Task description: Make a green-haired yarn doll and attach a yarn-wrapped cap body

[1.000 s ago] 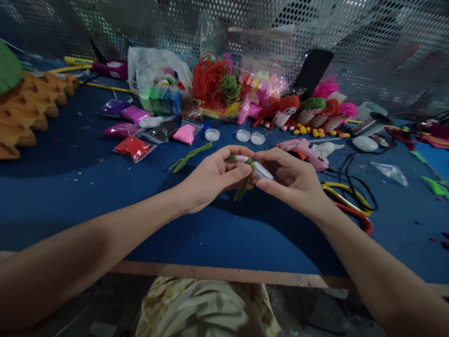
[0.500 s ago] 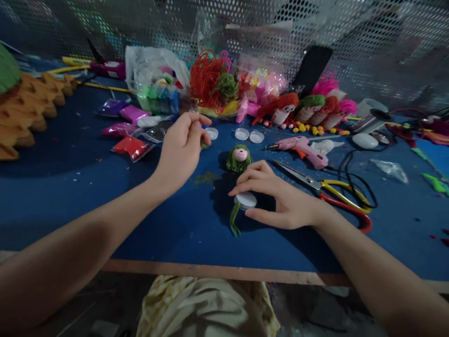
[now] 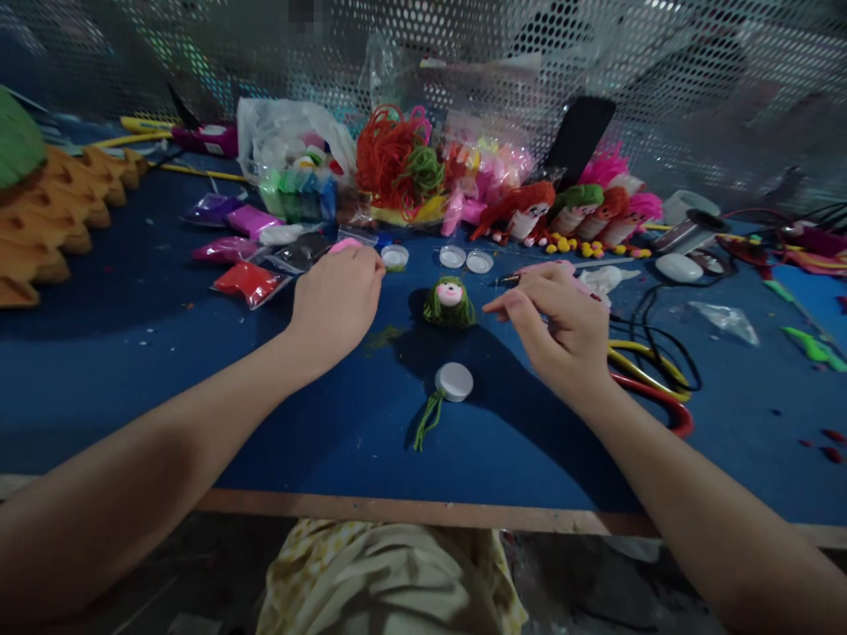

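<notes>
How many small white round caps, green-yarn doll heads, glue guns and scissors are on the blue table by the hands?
Small white round plastic caps: 4 (three in a row, one nearer, beside a green yarn tuft)
Green-yarn doll head with a pink face: 1
Pink glue gun, mostly behind the right hand: 1
Scissors with yellow and red handles: 1
Total: 7

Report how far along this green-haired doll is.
Done: the green-haired doll head has its pink face and yarn hair and sits on the table. In hand: nothing clearly held; the left hand curls beside a small white cap, the right hand hovers over the pink glue gun. Left: the white lid with a green yarn strand lies apart from the head, unlike the finished dolls at the back.
</notes>
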A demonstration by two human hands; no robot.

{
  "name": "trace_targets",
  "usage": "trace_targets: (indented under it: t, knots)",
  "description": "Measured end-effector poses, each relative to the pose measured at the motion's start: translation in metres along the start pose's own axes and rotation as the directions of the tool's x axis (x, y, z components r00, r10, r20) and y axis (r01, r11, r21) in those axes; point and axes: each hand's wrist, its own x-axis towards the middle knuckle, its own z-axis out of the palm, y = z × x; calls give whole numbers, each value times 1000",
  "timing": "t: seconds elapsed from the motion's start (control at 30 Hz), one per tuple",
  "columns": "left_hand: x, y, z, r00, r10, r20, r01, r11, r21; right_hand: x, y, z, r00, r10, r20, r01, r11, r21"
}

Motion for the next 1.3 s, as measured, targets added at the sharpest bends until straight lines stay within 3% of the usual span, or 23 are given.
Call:
trace_targets:
  t: [0.07,0.1,0.17,0.27,0.33,0.47,0.63,0.83,1.07,1.3]
  knots:
    - [0,6,0,998,-1,-58,-19,938,-347,0,-1,1,997,74,2,-74,996,46]
    - [-1,10,0,999,-3,-46,-22,841,-540,-1,-1,3,994,110,9,-110,991,71]
    - [-5,18,3,997,-11,81,74,557,-827,-1,-3,5,984,173,33,-176,977,123]
    - [-15,29,9,954,22,298,283,250,-926,-3,-6,10,964,253,88,-266,940,215]
    - [-21,34,10,936,53,348,334,175,-926,-4,-9,12,949,292,117,-314,909,274]
    - [-26,36,9,921,109,375,349,197,-916,-5,-15,15,920,363,145,-391,868,306]
    - [-27,35,7,928,84,362,330,259,-908,-6,-12,14,901,403,163,-434,816,381]
    - [-26,36,7,939,65,337,314,239,-919,-11,-7,14,843,504,190,-536,752,384]
    - [-25,38,7,937,69,343,323,207,-923,-11,-8,15,822,518,235,-565,697,442]
    - [-26,36,8,932,94,350,329,189,-925,-11,-9,17,837,497,228,-543,706,455]
